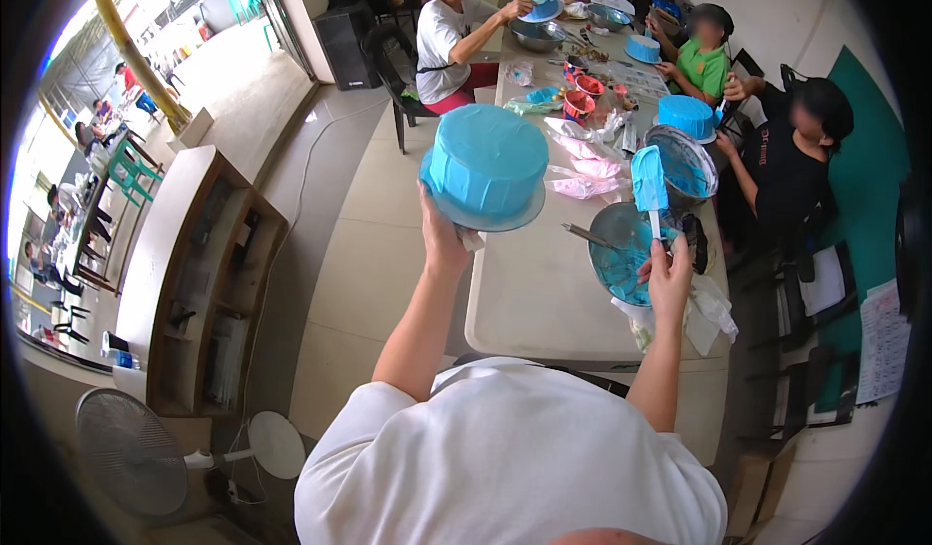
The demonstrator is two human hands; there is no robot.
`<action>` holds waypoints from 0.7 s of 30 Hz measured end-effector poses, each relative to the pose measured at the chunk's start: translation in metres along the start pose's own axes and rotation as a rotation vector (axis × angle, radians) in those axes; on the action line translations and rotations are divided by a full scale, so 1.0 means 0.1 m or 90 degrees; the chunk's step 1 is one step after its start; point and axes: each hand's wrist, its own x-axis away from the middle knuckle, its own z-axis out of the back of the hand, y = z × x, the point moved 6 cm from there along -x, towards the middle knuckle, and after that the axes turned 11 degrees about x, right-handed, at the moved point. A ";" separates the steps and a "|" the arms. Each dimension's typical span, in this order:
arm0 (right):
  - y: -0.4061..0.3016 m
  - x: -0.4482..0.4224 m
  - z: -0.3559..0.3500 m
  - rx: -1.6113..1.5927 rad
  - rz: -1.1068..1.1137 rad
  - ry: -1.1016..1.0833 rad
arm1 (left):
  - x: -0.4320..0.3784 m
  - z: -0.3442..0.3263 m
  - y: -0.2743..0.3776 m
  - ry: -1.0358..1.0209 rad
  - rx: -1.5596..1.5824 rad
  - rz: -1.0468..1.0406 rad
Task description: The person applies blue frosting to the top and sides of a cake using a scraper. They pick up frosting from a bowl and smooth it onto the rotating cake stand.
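Note:
My left hand point(442, 233) holds up a round board point(502, 223) from below, left of the table's near end. On the board stands a round cake point(489, 159) coated in blue icing with ridged sides. My right hand point(670, 272) grips the white handle of a spatula point(649, 179), upright, its blade covered in blue icing. Just behind that hand, a metal mixing bowl point(608, 265) smeared with blue icing sits on the table, a metal utensil point(586, 234) leaning in it. A second metal bowl point(706, 148) with blue icing stands beyond.
Pink-filled piping bags point(590, 170), tubs of red icing point(579, 106) and crumpled plastic point(710, 305) lie on the long table point(510, 312). Three people work with blue cakes around its far part. A shelf unit point(196, 283) and a fan point(131, 450) stand left.

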 end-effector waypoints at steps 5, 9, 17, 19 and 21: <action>-0.18 0.07 -0.13 0.002 0.117 0.093 | -0.14 -0.11 0.12 -0.013 -0.021 0.035; -0.22 0.19 -0.26 -0.008 0.125 0.091 | -0.21 -0.24 0.13 -0.033 -0.044 -0.001; -0.62 0.55 -0.33 0.001 0.083 0.153 | -0.20 -0.40 0.16 -0.100 0.007 0.055; -0.87 0.62 -0.39 -0.034 0.127 0.183 | -0.19 -0.39 0.17 -0.109 0.020 0.074; -0.98 0.64 -0.43 -0.021 0.150 0.199 | -0.19 -0.38 0.15 -0.125 0.031 0.097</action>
